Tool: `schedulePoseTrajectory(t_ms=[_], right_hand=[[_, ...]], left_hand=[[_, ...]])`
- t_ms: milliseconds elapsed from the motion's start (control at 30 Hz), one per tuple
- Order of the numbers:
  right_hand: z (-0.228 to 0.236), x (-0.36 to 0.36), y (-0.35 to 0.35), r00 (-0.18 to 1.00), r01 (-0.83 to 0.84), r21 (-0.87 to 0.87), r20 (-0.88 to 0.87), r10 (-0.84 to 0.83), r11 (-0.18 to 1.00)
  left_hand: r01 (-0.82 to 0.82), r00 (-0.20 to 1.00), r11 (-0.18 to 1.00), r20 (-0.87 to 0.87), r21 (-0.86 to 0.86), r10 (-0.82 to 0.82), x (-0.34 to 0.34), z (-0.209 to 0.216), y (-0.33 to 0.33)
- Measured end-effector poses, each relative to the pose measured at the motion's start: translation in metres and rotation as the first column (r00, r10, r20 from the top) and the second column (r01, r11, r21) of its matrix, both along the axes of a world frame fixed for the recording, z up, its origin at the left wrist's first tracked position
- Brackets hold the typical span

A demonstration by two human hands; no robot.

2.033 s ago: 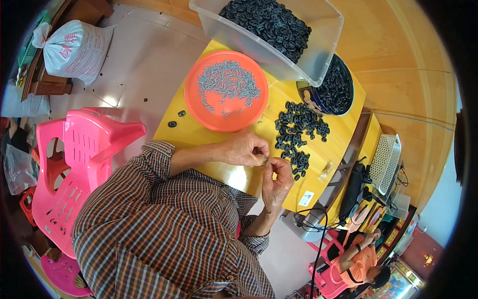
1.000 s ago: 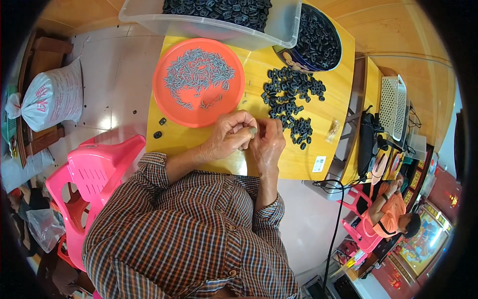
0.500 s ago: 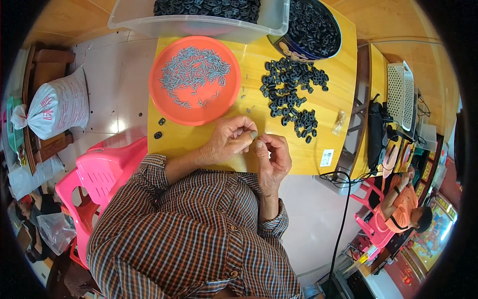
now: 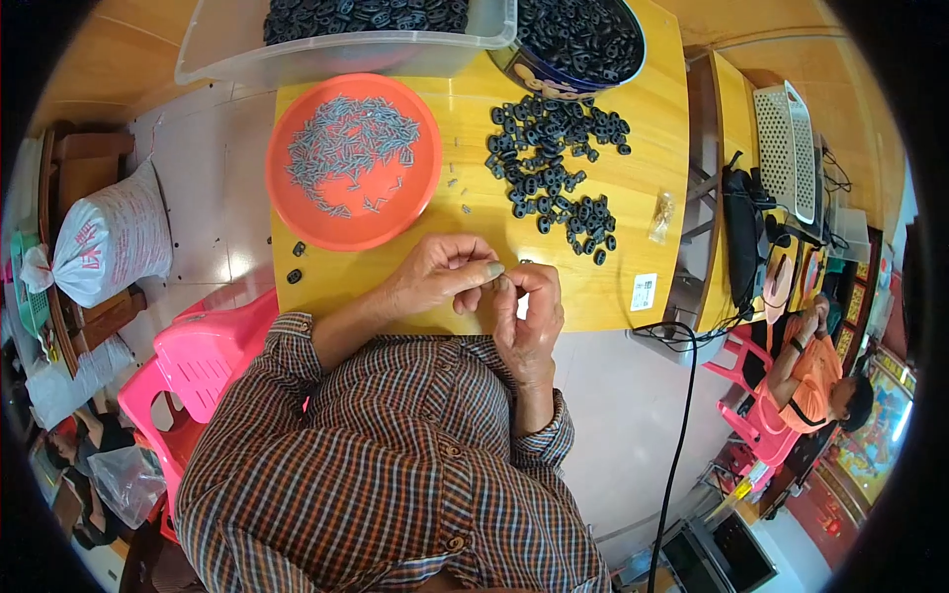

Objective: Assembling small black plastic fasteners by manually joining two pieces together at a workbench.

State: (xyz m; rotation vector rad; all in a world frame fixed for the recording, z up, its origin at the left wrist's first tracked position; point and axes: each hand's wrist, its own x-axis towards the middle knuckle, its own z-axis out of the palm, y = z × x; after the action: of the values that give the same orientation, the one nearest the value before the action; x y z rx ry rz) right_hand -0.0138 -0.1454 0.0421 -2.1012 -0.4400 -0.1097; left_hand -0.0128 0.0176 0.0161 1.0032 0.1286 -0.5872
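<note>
Holds left grip (image 4: 445, 277) and right grip (image 4: 532, 338) fingertip to fingertip above the near side of the yellow counter (image 4: 595, 299), in narrow pinches of thumb against forefinger. Cannot tell the contents of the pinches: too small and hidden. Has close by, at ten o'clock from the fingertips, a round red tray (image 4: 341, 233), with a spread of short grey pins (image 4: 346, 138) inside, mostly toward the far side. Has a few stray pins (image 4: 466, 209) at eleven o'clock, on the bare wood just beside the tray. Has a loose pile of black oval pieces (image 4: 542, 180) at one o'clock, near the right grip but apart. Shows two separate black pieces (image 4: 295, 277) at nine o'clock, by the counter's left edge. Farther out, includes a clear bin (image 4: 415, 61) of black pieces at eleven o'clock and a round dark tin (image 4: 539, 79) of the same between twelve and one. Carries a small clear packet (image 4: 661, 219) between two and three, and a white label (image 4: 644, 292) at three. Beyond, shows a person in orange (image 4: 811, 381) between three and four and a pink chair (image 4: 203, 368) between eight and nine.
</note>
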Motion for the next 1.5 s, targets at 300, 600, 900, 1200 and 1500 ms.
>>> schedulePoseTrajectory(t_ms=[300, 600, 900, 1200, 1500], right_hand=[[-0.002, 0.009, -0.009, 1.0, -0.006, -0.004, -0.01, 0.006, 1.0], [-0.026, 0.046, -0.023, 0.916, 0.398, -0.302, 0.192, -0.353, 0.866], [-0.025, 0.059, -0.024, 0.929, 0.367, -0.417, 0.133, -0.344, 0.831], [-0.031, 0.065, -0.025, 0.888, 0.414, -0.467, 0.395, -0.234, 0.781], [-0.01, 0.033, -0.018, 0.727, 0.495, 0.576, -0.685, 0.053, 0.651]], left_hand=[[0.039, 0.999, 0.999, 0.007, 0.011, -0.039, 0.004, -0.003, 0.0], [-0.043, 0.998, 0.999, -0.048, -0.003, 0.043, 0.005, -0.005, -0.002], [-0.05, 0.999, 0.995, -0.016, 0.084, 0.052, 0.006, -0.003, -0.002], [-0.056, 0.998, 0.997, 0.019, 0.055, 0.055, 0.003, -0.005, -0.004], [-0.205, 0.977, 0.971, 0.087, 0.127, 0.195, 0.011, 0.004, -0.014]])
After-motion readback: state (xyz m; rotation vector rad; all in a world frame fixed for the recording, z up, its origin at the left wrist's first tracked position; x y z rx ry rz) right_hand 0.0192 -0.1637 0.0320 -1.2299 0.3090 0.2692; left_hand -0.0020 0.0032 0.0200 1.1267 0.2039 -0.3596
